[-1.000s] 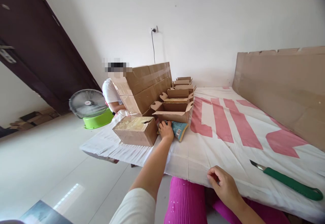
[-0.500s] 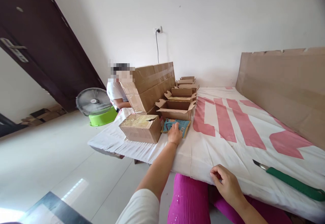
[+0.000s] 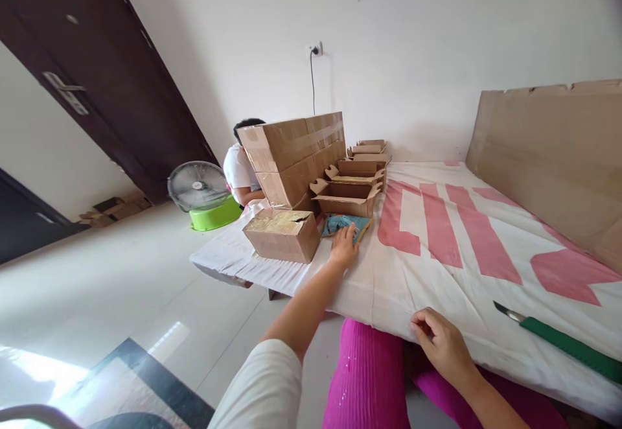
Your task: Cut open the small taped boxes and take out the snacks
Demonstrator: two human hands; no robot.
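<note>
My left hand rests on a flat blue packet with yellowish edges, its fingers stretched over the packet's near right side. Close by on the left stands a closed, taped cardboard box with a torn spot on its top. Just beyond the packet is an open cardboard box with raised flaps. My right hand is loosely curled at the table's near edge, thumb close to the index finger, and nothing shows in it. To its right lies a green-handled utility knife, blade exposed.
More open boxes run back toward the wall. Taped cartons are stacked at the left, with a person partly hidden behind them. A cardboard sheet stands at the right. A fan is on the floor.
The head view has turned slightly left. My left hand's bunched fingers have spread out over the blue packet. My right hand keeps its curled shape at the table edge.
</note>
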